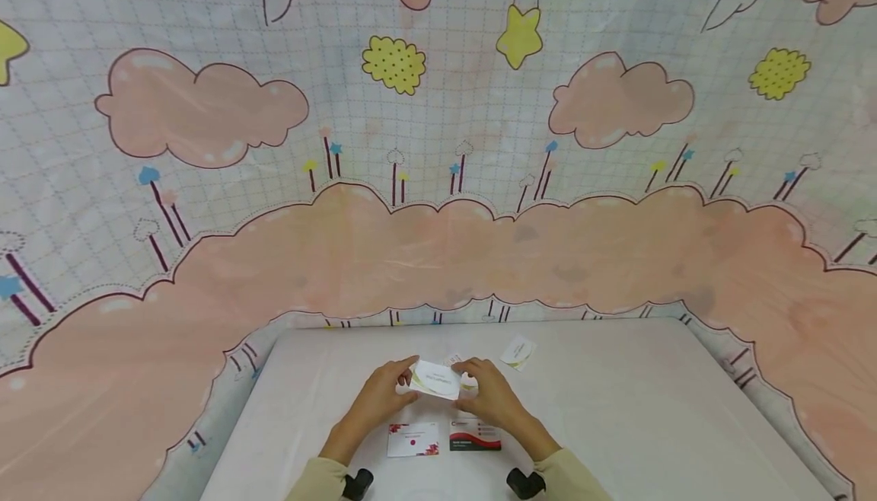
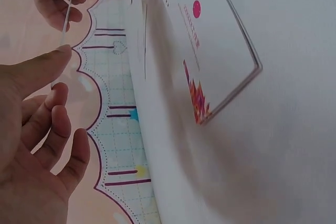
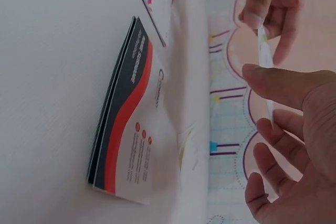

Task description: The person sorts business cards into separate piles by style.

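A white business card with a yellow-green curve (image 1: 435, 381) is held up above the table, tilted, between both hands. My left hand (image 1: 377, 396) pinches its left end between thumb and fingers, and my right hand (image 1: 496, 397) pinches the right end. From the right wrist the same card (image 3: 265, 56) shows almost edge-on. Below the hands lie a white card with red floral corners (image 1: 404, 440) and, to its right, a black, red and white card (image 1: 475, 440). That second one looks like a small stack in the right wrist view (image 3: 123, 129).
Farther back on the white table (image 1: 617, 410) lies a single white card (image 1: 518, 352). Another card (image 1: 454, 359) is partly hidden behind the held one. A patterned cloth with clouds (image 1: 438, 250) hangs behind the table.
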Available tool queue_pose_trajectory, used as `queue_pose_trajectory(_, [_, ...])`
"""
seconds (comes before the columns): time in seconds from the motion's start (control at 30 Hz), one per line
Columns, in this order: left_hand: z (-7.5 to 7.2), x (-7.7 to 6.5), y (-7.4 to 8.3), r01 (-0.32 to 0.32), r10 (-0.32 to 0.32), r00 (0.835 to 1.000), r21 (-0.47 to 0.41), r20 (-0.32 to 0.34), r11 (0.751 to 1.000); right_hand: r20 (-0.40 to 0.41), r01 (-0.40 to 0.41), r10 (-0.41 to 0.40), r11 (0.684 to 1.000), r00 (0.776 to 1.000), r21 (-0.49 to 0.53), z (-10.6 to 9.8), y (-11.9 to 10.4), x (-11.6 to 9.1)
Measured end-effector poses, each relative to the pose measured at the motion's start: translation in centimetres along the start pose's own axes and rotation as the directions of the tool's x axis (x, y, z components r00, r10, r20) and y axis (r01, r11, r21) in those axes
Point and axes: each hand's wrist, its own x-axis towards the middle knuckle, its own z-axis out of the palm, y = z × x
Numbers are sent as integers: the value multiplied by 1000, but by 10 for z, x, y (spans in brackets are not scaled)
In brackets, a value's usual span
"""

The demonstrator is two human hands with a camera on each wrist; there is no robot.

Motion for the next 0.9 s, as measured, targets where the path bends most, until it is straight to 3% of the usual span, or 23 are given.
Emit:
queue_pose_trajectory(0.3, [17,4,8,-35,36,999,-51,28,998,6,-19,19,1000,1000,-17,-6,15,-11])
queue_pose_trajectory(0.9, [63,10,44,-30,41,997,-143,73,989,9,-50,50,999,999,10,-37,60,-41])
